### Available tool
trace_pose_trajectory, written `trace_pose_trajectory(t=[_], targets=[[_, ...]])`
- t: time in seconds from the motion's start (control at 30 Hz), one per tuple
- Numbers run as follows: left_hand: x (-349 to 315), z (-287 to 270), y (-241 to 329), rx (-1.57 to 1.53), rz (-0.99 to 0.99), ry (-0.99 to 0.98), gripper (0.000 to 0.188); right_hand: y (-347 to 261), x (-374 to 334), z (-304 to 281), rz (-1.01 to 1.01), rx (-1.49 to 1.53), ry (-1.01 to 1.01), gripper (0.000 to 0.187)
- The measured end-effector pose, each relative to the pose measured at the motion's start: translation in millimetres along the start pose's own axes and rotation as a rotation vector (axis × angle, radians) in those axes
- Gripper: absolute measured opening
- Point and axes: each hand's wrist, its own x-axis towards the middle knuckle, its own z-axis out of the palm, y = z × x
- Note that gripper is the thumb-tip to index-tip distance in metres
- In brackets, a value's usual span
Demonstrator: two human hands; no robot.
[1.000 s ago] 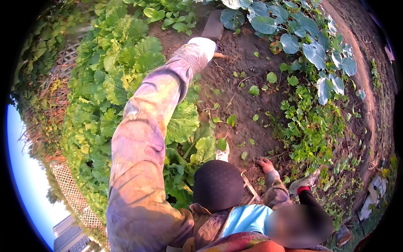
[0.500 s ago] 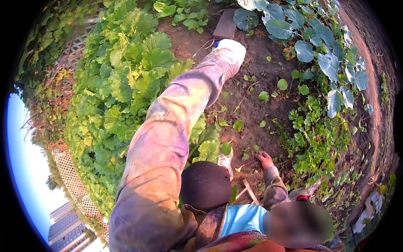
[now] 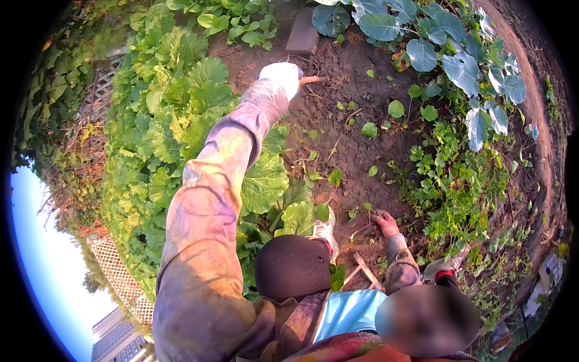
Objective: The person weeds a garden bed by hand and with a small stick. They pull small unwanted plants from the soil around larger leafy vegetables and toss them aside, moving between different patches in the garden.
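Observation:
My left arm, in a stained, multicoloured sleeve, stretches far forward. My left hand (image 3: 280,77) wears a white glove and is low over the soil. A narrow orange-brown piece (image 3: 310,79) sticks out to its right; its kind is unclear, and the gloved fingers are hidden. Closer in, my bare right hand (image 3: 385,224) is low at the soil with its fingers drawn together. Its fingertips meet the thin stem of a small seedling (image 3: 367,207), which has a green leaf on top and a pale lower end.
Large leafy greens (image 3: 205,90) fill the left side. Blue-green broad-leaved plants (image 3: 461,72) stand far right, with low leafy herbs (image 3: 452,181) nearer. A brick (image 3: 303,31) lies beyond the glove. Small seedlings (image 3: 369,130) dot the bare soil (image 3: 338,145). My dark-clad knee (image 3: 292,268) is close in.
My left hand has swung to the left, and the orange-brown piece now shows beside it. My right hand has shifted slightly, staying beside the seedling. The whole view has moved a little.

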Motion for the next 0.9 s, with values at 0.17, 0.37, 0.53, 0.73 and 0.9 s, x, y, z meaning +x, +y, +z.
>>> trace_pose_trajectory(t=[0.17, 0.37, 0.53, 0.73, 0.9], targets=[[3, -22, 47, 0.075, -0.015, -0.086, 0.032, 4, 7, 16, 0.051, 0.044, -0.053, 0.02], [15, -33, 56, 0.124, 0.038, -0.083, 0.035, -14, 4, 39, 0.027, 0.008, -0.065, 0.021], [-9, -30, 106, 0.115, 0.02, -0.199, 0.023, -21, 2, 45, -0.049, 0.015, -0.04, 0.022], [35, -33, 77, 0.125, 0.027, -0.117, 0.028, -17, -3, 26, -0.078, 0.036, -0.031, 0.022], [77, -50, 10, 0.126, -0.035, -0.114, 0.027, -32, -16, 31, -0.049, -0.005, -0.023, 0.024]])
